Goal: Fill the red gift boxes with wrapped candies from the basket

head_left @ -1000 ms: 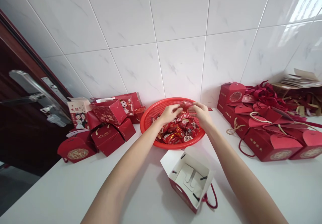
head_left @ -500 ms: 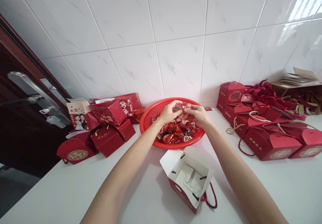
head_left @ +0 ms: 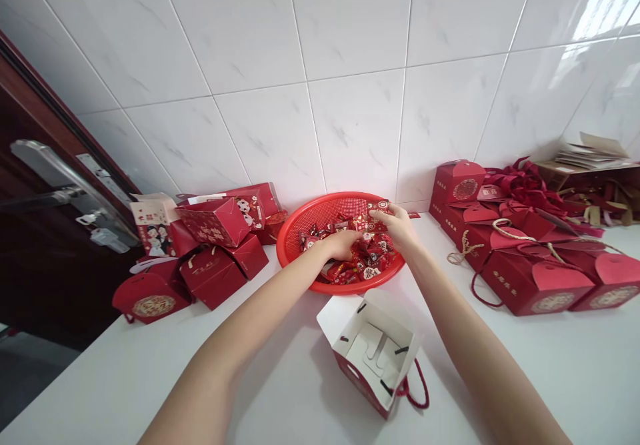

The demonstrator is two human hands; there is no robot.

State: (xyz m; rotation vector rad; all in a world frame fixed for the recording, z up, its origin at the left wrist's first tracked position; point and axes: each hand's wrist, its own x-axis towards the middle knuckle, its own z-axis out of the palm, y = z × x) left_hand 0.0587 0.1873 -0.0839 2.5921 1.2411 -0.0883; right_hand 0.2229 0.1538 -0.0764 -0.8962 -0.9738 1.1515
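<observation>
In the head view, my left hand reaches down into the red-wrapped candies in a red plastic basket. Its index finger is stretched out to the right; the other fingertips are partly hidden among the wrappers. At the basket's right side, my right hand pinches a red patterned candy packet between thumb and fingers. Nearer me stands a red gift box with its top open. Its white inside holds nothing visible, and a dark red cord handle hangs at its right.
Red gift boxes are piled on the left, beside a door with a metal handle. More red boxes stand on the right with ribbons and a carton. A white tiled wall closes off the back.
My left hand has moved down into the candies, away from my right hand. My right hand has shifted slightly, still with the packet. The open box stays in place.
</observation>
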